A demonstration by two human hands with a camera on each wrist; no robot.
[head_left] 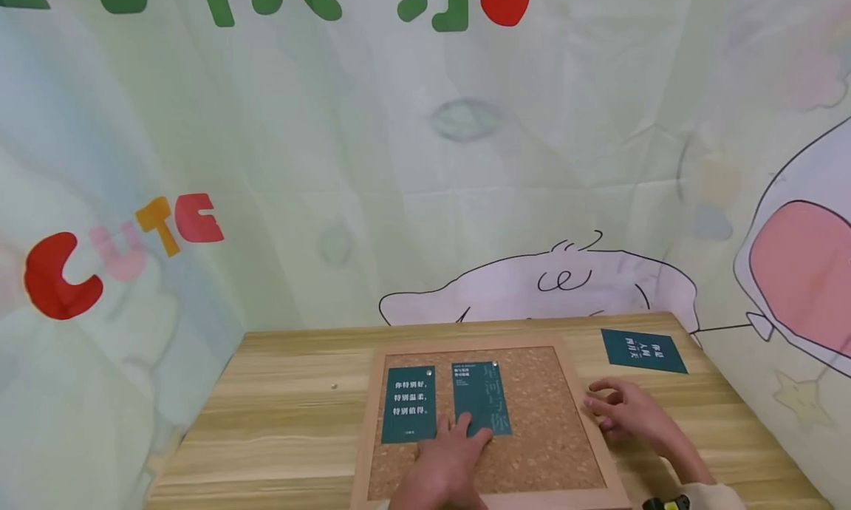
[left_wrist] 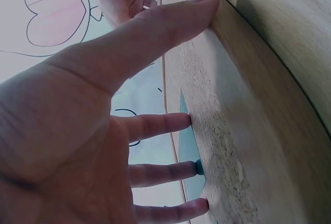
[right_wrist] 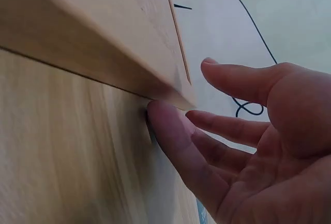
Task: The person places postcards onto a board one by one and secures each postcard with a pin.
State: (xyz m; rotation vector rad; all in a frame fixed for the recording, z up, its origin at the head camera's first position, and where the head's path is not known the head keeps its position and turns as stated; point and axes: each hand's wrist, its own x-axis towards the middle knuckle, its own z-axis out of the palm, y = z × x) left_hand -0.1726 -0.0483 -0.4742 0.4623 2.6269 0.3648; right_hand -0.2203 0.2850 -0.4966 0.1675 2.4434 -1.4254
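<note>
A wood-framed cork board [head_left: 545,451] lies on the table with two dark green printed cards on it. The left card [head_left: 407,403] has a pale pin [head_left: 428,373] at its top right corner; the second card [head_left: 473,392] has another pin [head_left: 495,364] at the same corner. My left hand [head_left: 450,458] spreads its fingers over the lower edge of the second card, fingertips down on card and cork in the left wrist view. Beside the frame's right edge, my right hand [head_left: 631,414] has loosely bent fingers [right_wrist: 176,136] at the frame's side, with nothing seen in its grasp.
A third green card [head_left: 645,351] lies on the wooden table [head_left: 286,421] at the back right. Left of the board sits a small round pin-like piece [head_left: 334,386]. A printed cloth backdrop [head_left: 399,199] rises behind the table.
</note>
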